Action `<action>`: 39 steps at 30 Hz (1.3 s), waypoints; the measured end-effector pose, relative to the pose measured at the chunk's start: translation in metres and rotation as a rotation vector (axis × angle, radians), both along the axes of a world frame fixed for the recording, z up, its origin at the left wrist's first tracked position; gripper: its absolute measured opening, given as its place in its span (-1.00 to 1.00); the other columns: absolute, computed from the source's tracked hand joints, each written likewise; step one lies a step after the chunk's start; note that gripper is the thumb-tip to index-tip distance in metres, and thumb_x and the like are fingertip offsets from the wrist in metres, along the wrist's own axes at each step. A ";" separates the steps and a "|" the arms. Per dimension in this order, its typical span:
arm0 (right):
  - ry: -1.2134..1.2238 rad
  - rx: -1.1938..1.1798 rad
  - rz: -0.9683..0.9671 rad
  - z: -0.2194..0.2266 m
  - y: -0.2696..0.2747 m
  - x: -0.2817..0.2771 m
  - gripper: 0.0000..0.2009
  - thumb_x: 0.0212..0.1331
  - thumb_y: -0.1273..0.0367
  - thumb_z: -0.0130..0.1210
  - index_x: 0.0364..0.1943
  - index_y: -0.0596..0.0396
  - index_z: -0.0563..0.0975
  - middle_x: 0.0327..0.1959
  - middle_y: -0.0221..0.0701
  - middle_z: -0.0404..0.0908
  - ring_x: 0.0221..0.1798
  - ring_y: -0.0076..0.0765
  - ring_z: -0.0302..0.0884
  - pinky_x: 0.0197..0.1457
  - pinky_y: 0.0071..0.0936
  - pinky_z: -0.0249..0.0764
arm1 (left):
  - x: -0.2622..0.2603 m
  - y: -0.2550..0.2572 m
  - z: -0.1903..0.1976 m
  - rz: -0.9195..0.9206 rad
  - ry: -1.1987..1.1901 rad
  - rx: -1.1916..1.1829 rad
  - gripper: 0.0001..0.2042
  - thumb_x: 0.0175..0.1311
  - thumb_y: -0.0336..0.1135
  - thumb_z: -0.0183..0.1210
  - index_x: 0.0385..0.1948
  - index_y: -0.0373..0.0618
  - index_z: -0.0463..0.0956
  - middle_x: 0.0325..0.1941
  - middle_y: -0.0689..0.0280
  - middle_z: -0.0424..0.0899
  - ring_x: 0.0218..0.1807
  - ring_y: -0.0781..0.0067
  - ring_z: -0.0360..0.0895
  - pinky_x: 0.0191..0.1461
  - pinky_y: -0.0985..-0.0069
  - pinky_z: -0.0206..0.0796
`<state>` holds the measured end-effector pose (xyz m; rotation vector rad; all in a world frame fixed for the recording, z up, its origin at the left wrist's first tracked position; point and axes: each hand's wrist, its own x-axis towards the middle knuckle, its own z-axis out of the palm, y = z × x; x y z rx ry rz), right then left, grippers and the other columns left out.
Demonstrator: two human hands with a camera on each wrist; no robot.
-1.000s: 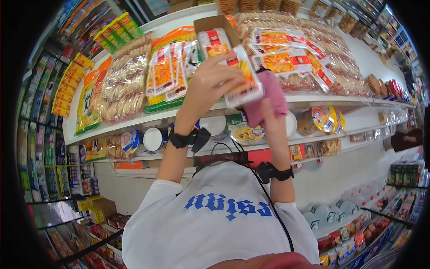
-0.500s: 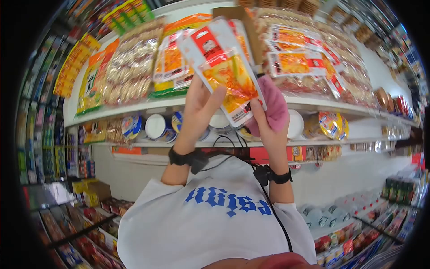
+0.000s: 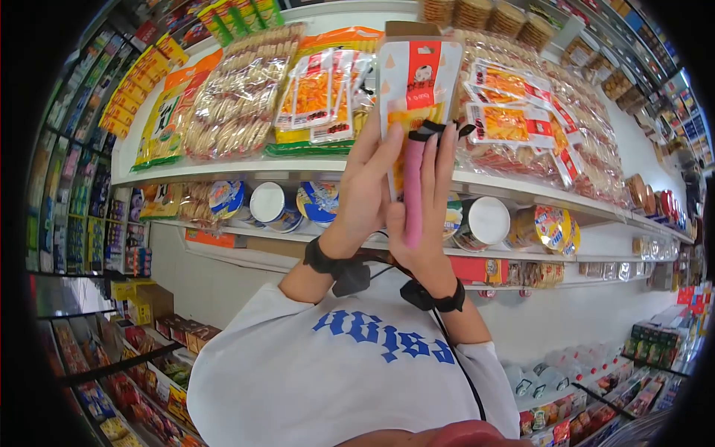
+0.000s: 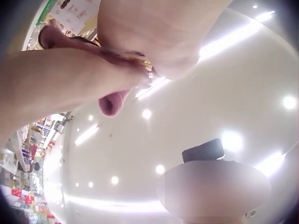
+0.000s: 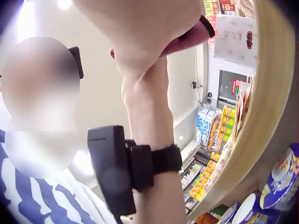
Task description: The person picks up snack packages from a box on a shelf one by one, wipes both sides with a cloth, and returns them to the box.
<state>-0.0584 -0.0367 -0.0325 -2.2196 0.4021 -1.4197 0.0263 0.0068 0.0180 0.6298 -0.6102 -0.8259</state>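
In the head view a white, red and orange food packet [image 3: 417, 78] stands nearly upright before the shelf. My left hand [image 3: 363, 186] grips its left side, the thumb across the front. My right hand [image 3: 430, 201] holds a folded pink cloth [image 3: 413, 186] with a black edge against the packet's lower front, two fingers stretched upward. The packet's lower part is largely hidden by hands and cloth. The left wrist view has the white packet [image 4: 77, 16] and the cloth's rolled end [image 4: 111, 103]; the right wrist view has the packet [image 5: 233, 39] and the cloth [image 5: 191, 38].
Behind the hands, a white shelf [image 3: 238, 170] bears bagged round snacks [image 3: 234, 104], flat orange packets on both sides and a brown box [image 3: 410, 30]. Tubs [image 3: 488, 222] line the shelf below. Bottles [image 3: 573, 365] are low on the right.
The packet has gone from tilted to nearly upright and shifted right. My right hand has turned, bringing the cloth edge-on over the packet's front. The view has shifted slightly.
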 end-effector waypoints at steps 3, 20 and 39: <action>-0.066 -0.013 0.020 0.006 -0.018 -0.002 -0.29 0.52 -0.05 -0.43 0.46 0.29 0.16 0.59 0.03 -0.15 0.62 0.18 -0.18 0.58 -0.03 -0.18 | -0.016 0.003 -0.004 -0.024 0.071 0.074 -0.51 0.57 -0.38 -0.13 0.49 -0.14 0.08 0.33 0.30 0.44 0.21 0.56 0.45 0.24 0.57 0.32; -0.077 0.491 0.290 0.001 -0.024 -0.036 -0.55 0.52 0.21 -0.20 0.31 0.21 0.40 0.38 -0.10 0.37 0.47 -0.07 0.25 0.47 -0.20 0.20 | 0.017 -0.007 -0.004 0.085 -0.017 0.003 -0.65 0.56 -0.32 -0.04 0.28 -0.21 0.31 0.20 0.22 0.55 0.17 0.52 0.54 0.26 0.57 0.37; 0.194 -0.240 -0.028 0.038 -0.025 -0.013 -0.40 0.35 0.05 -0.07 0.38 0.06 0.38 0.53 0.01 0.09 0.56 0.32 -0.05 0.54 0.24 -0.14 | -0.019 -0.002 -0.018 -0.195 0.120 0.119 -0.25 0.51 0.33 -0.44 0.44 -0.13 0.14 0.41 0.15 0.38 0.41 0.25 0.36 0.50 0.29 0.16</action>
